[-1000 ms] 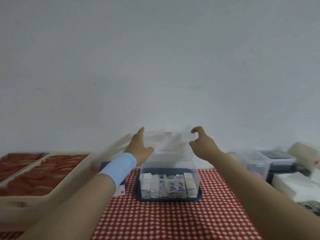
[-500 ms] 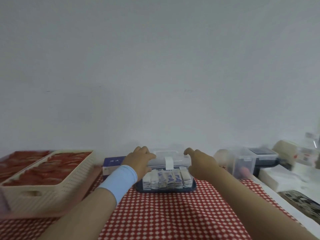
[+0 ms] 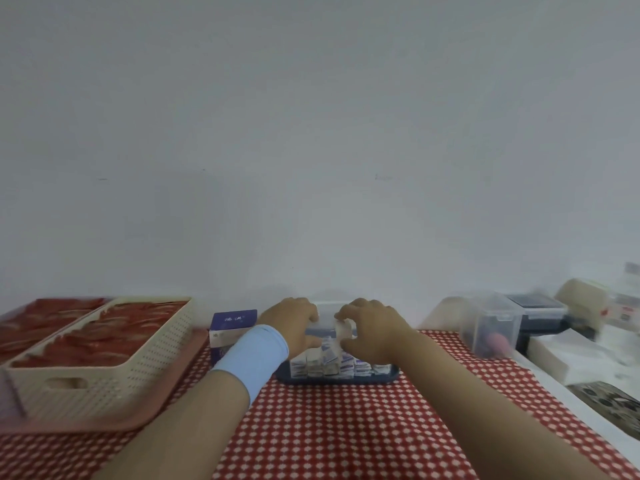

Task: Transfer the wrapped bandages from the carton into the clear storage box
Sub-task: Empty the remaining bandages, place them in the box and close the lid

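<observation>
The left hand (image 3: 294, 327) is gripping the lid (image 3: 326, 308) of the clear box (image 3: 337, 379); the right hand (image 3: 374, 332) is pinching its white latch (image 3: 343, 330) with curled fingers, bandages (image 3: 329, 362) just below.

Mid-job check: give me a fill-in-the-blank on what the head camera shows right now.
White wrapped bandages stand in a row inside the clear plastic storage box with a dark ____ base.
The left hand and right hand hold that box's closed ____.
The purple-and-white cardboard carton stands on the box's ____ side.
Missing: blue; lid; left.
</observation>
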### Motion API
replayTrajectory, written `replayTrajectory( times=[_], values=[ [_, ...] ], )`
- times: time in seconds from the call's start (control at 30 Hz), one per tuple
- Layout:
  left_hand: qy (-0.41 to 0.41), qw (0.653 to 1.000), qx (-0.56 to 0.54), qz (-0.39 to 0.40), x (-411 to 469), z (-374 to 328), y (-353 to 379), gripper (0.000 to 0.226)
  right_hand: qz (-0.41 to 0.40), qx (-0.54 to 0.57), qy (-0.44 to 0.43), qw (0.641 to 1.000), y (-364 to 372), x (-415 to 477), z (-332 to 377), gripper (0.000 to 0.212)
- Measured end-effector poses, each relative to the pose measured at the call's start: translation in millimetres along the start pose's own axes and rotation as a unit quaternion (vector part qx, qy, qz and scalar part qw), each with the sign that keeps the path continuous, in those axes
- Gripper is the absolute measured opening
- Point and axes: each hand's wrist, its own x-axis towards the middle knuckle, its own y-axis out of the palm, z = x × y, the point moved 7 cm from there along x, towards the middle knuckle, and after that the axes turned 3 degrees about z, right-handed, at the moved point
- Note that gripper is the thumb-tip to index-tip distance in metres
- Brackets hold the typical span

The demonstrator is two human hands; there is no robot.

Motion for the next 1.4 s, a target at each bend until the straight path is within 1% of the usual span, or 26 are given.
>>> replayTrajectory(
  times=[0.17, 0.37, 0.43, 0.5, 0.57, 0.63, 0.7, 0.77, 0.8, 0.87, 0.9, 0.97, 1.03, 1.17, 1.27, 1.3, 1.33, 1.37, 1.4],
  values=[
    [-0.008, 0.999, 0.048, 0.008, 9.1, -5.3, -2.1, 0.043, -0.008, -0.022, 0.004, 1.000, -0.1, 6.5, -3.5, 0.056],
    [-0.014, 0.999, 0.022, -0.021, 6.7, -1.3, 0.9, 0.041, -0.036, -0.014, -0.001, 0.999, 1.9, 3.5, -1.7, 0.051],
    [-0.018, 1.000, 0.007, -0.023, 4.7, -0.4, 1.7, 0.041, -0.024, -0.015, 0.002, 1.000, 0.5, 2.2, 0.5, 0.052],
    [-0.022, 0.999, -0.023, -0.009, 3.2, 1.5, 2.5, 0.041, 0.001, -0.023, 0.014, 1.000, -1.6, 2.6, 5.0, 0.054],
    [-0.013, 0.998, -0.057, 0.009, -0.4, 4.5, 1.0, 0.035, 0.034, -0.055, 0.027, 0.998, -4.0, 4.8, 11.9, 0.058],
    [0.002, 0.999, -0.050, 0.018, -6.0, 12.4, -4.2, 0.034, 0.065, -0.101, 0.042, 0.992, -7.5, 9.9, 18.4, 0.065],
    [-0.010, 0.999, -0.034, 0.000, -15.4, 34.4, -15.4, 0.039, 0.076, -0.124, 0.047, 0.988, -13.4, 17.6, 31.1, 0.070],
    [-0.050, 0.998, -0.033, -0.012, -25.4, 66.4, -24.9, 0.045, 0.062, -0.093, 0.016, 0.994, -17.9, 25.8, 55.9, 0.067],
    [-0.075, 0.997, -0.033, -0.006, -30.6, 82.8, -26.7, 0.048, 0.051, -0.065, -0.009, 0.996, -19.1, 29.3, 72.4, 0.063],
    [-0.127, 0.991, -0.050, 0.007, -39.6, 111.4, -26.6, 0.054, 0.045, 0.011, -0.052, 0.998, -16.8, 37.5, 106.9, 0.057],
    [-0.151, 0.985, -0.077, 0.008, -43.6, 123.9, -25.8, 0.055, 0.054, 0.068, -0.057, 0.995, -13.3, 42.5, 122.4, 0.056],
    [-0.195, 0.970, -0.144, -0.003, -48.8, 144.6, -22.3, 0.053, 0.067, 0.180, -0.043, 0.980, -6.7, 52.5, 144.0, 0.056],
    [-0.218, 0.959, -0.181, -0.012, -49.3, 158.9, -16.3, 0.053, 0.082, 0.237, -0.016, 0.968, -1.3, 61.6, 154.8, 0.058],
    [-0.233, 0.940, -0.249, 0.006, -51.7, 158.3, -8.1, 0.053, 0.131, 0.270, 0.035, 0.953, 15.5, 73.6, 164.1, 0.060],
    [-0.230, 0.930, -0.285, -0.033, -45.7, 163.7, -11.7, 0.051, 0.126, 0.300, 0.054, 0.944, 18.9, 77.5, 166.4, 0.054],
    [-0.226, 0.927, -0.295, -0.047, -44.9, 166.6, -14.0, 0.049, 0.114, 0.307, 0.056, 0.943, 16.5, 77.8, 166.5, 0.048],
    [-0.227, 0.922, -0.308, -0.067, -44.3, 169.1, -18.5, 0.041, 0.100, 0.311, 0.057, 0.943, 11.3, 77.6, 166.1, 0.042],
    [-0.226, 0.915, -0.321, -0.096, -42.1, 174.2, -22.9, 0.024, 0.081, 0.320, 0.060, 0.942, 6.2, 77.6, 165.1, 0.038],
    [-0.215, 0.909, -0.333, -0.125, -42.5, 173.5, -31.7, 0.012, 0.057, 0.330, 0.060, 0.941, -1.3, 77.2, 162.8, 0.036]
  ],
)
